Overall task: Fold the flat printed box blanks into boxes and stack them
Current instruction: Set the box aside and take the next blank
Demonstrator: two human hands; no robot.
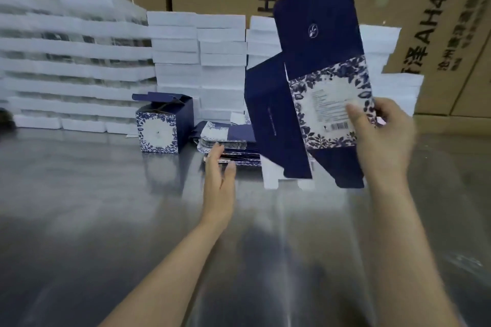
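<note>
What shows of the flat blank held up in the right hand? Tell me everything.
The flat navy cardboard box blank is held upright and tilted above the shiny metal table. One panel is white with a blue floral border, small print and a barcode; a white emblem marks the navy panel above. The right hand pinches its right edge, thumb in front.

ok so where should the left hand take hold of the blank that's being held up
Probably the plain dark blue side panel, thumb and fingers over its free left edge, coming from the left. The blank is upright, the right hand pinches its right edge at the floral panel, and that side panel sits bent at the crease, nearest the left hand.
</note>
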